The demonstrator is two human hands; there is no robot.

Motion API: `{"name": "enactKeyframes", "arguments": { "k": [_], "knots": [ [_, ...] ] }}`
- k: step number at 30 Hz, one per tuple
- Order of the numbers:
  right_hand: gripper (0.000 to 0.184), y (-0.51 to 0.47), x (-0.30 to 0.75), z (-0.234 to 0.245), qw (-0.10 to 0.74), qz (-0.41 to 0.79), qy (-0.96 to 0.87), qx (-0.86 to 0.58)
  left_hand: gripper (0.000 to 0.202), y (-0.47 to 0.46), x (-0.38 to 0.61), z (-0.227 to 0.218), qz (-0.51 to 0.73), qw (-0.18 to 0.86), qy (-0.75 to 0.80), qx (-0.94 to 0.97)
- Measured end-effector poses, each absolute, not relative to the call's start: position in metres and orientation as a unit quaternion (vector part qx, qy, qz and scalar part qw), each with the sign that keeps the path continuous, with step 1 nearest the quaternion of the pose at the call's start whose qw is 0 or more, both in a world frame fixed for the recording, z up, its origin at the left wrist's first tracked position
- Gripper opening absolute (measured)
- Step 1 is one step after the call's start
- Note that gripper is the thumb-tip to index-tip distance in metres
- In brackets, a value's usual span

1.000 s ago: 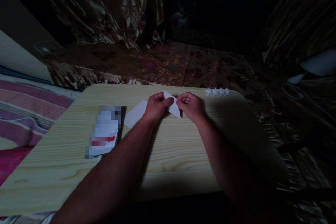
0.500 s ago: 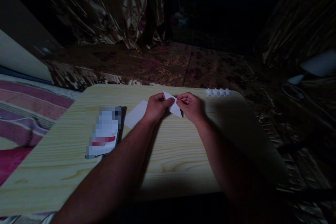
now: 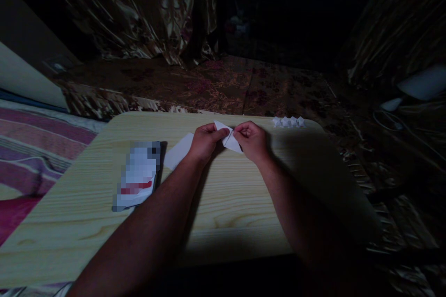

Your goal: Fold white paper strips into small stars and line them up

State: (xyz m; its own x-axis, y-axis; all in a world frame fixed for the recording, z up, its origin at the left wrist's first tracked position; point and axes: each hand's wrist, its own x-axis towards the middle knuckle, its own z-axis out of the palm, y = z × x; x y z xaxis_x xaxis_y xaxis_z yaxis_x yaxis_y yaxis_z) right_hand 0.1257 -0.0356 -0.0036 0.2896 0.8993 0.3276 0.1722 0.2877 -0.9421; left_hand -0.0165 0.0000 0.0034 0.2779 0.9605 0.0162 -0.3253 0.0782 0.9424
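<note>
A piece of folded white paper (image 3: 232, 143) is held between my two hands above the far middle of the table. My left hand (image 3: 205, 141) pinches its left side, thumb lying on top. From the right, my right hand (image 3: 253, 138) grips the paper's edge between thumb and fingers. A dark crease or gap runs across the paper between the thumbs. Beside my left wrist lies another white sheet (image 3: 178, 152), partly hidden by that hand.
The light wooden table (image 3: 230, 213) has a blurred-out phone-like item (image 3: 139, 174) at its left. Several small white folded paper stars (image 3: 288, 122) stand in a row at the far right edge. A striped bed cover (image 3: 45, 148) lies left; a white lamp (image 3: 423, 84) is at right.
The paper has turned slightly, and a dark crease or gap now shows across it. My left thumb has shifted a little to the left on it. Both hands keep their hold.
</note>
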Motion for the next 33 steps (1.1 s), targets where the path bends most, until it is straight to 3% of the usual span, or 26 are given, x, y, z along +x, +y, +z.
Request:
{"name": "enactKeyframes", "arguments": {
  "k": [15,23,33],
  "knots": [
    [0.011,-0.038,0.126,0.003,0.602,0.34,-0.506,-0.515,0.026,-0.002,-0.017,0.005,0.473,0.658,0.336,0.48],
    [0.017,-0.043,0.126,0.008,0.593,0.376,-0.492,-0.516,0.022,-0.003,-0.016,0.003,0.477,0.607,0.347,0.533],
    [0.013,-0.038,0.125,0.0,0.608,0.343,-0.476,-0.534,0.022,-0.003,-0.016,0.001,0.465,0.598,0.358,0.545]
  ]
}}
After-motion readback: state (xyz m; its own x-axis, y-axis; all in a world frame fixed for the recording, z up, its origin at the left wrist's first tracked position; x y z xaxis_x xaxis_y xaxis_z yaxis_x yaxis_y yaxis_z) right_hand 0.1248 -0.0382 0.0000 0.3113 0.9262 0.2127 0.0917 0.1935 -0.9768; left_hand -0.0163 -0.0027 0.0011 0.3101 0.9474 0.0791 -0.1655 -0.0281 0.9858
